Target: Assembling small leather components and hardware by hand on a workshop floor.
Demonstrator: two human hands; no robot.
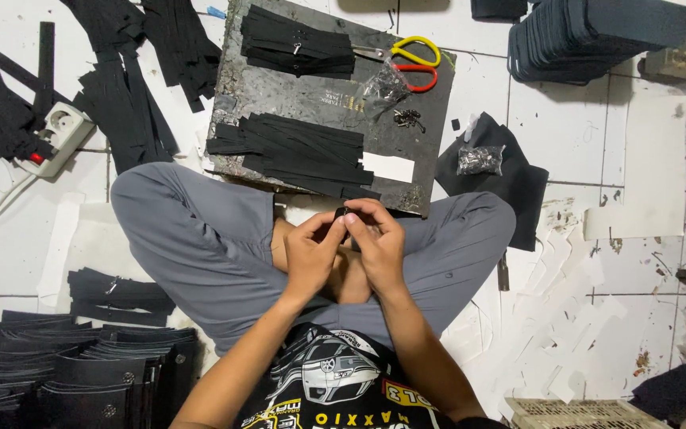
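A small black strip of fabric-like material (346, 214), folded or bunched so that only a dark end shows, is pinched between both hands just above the crossed legs in grey trousers (200, 238); its exact shape cannot be told, since most of it is hidden by the fingers. The strip sits at the very top of the grip, where the fingertips of the two hands meet, and it is touched from both sides. The left hand (311, 254) is closed on the strip's left end, with thumb and forefinger drawn together and the remaining fingers curled beneath. The right hand (376, 242) is likewise clenched on the right end, its fingers bent over the top and its knuckles turned toward the camera. Both forearms are brought in from below and converge, so that the wrists are held near each other over the lap. Just beyond the grip a dark, scuffed rectangular board (319, 103) is laid on the white tiled floor (565, 135) as a worktop, and on it two piles of long black strips (295, 151) are spread. Farther beyond the grip and to its right, scissors with one yellow and one red handle (410, 62) are lying on the board. To the right of the grip a small clear bag of metal fittings (479, 159) is resting on a black cloth. Well to the left of the grip, a white power socket block (61, 135) is seen on the floor.
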